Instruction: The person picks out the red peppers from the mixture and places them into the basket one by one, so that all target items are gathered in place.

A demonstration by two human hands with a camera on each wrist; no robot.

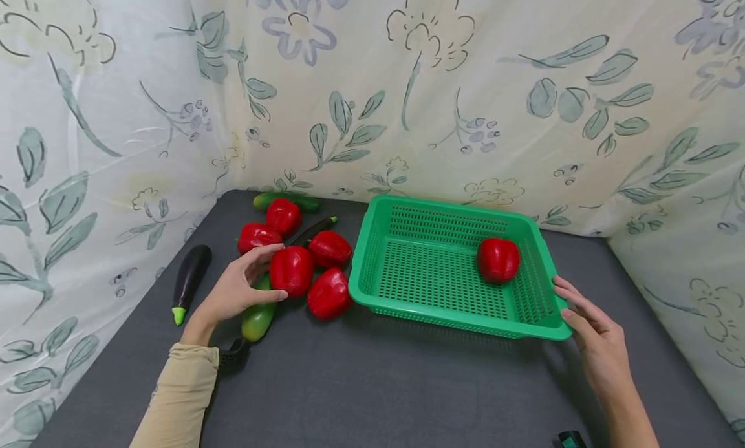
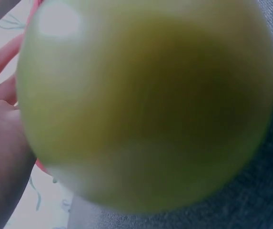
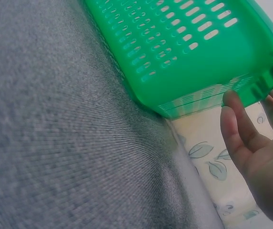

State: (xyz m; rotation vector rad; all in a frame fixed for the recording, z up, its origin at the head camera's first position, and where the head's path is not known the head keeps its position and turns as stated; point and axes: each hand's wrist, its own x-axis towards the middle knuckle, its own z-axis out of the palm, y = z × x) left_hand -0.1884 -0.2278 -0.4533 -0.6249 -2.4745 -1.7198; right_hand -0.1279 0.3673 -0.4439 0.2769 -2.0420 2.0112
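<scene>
My left hand [image 1: 235, 286] holds a red bell pepper [image 1: 291, 271] from its left side, fingers over the top and thumb along the near side. Under that hand lies a green cucumber-like vegetable [image 1: 258, 317], whose pale rounded end [image 2: 146, 105] fills most of the left wrist view and hides the grip. Several other red bell peppers [image 1: 329, 294] cluster around. At the right, my right hand [image 1: 596, 338] holds the end rim of a green plastic basket [image 1: 454, 315]; its fingers [image 3: 241, 124] meet the basket's end in the right wrist view. One red bell pepper [image 1: 498, 260] sits inside the basket.
A dark eggplant [image 1: 192, 277] lies at the left on the grey tabletop [image 1: 407, 390]. Behind the peppers are another eggplant [image 1: 314, 231] and a cucumber [image 1: 308, 203]. Floral cloth [image 1: 349, 112] hangs around the table. A small dark object [image 1: 570, 439] shows at the bottom edge.
</scene>
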